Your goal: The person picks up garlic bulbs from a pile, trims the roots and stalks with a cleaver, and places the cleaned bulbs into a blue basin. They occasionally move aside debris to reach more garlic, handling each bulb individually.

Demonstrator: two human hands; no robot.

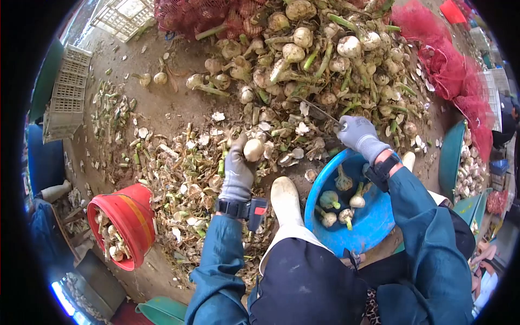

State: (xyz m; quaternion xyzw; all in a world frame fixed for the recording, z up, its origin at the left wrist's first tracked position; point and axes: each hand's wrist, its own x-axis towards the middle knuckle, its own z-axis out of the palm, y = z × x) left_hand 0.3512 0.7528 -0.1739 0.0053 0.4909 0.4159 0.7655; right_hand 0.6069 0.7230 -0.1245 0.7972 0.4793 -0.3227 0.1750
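Observation:
A whitish garlic bulb (253, 150) is in the grip of my gloved left hand (237, 169), above the strewn trimmings. My right hand (359, 134), in a grey glove, is closed round the handle of a thin blade (319, 111) that points up and left toward the heap. Beyond both hands lies a large heap of garlic bulbs with stems (325, 59). Below my right hand, a blue basin (368, 230) holds several bulbs with short stems.
A red bucket (142, 216) with garlic pieces leans at the left. White crates (67, 92) stand at the upper left. Red mesh sacks (444, 70) lie at the upper right, near a green tub (450, 162). Cut stems and peelings (184, 195) cover the ground by my boots.

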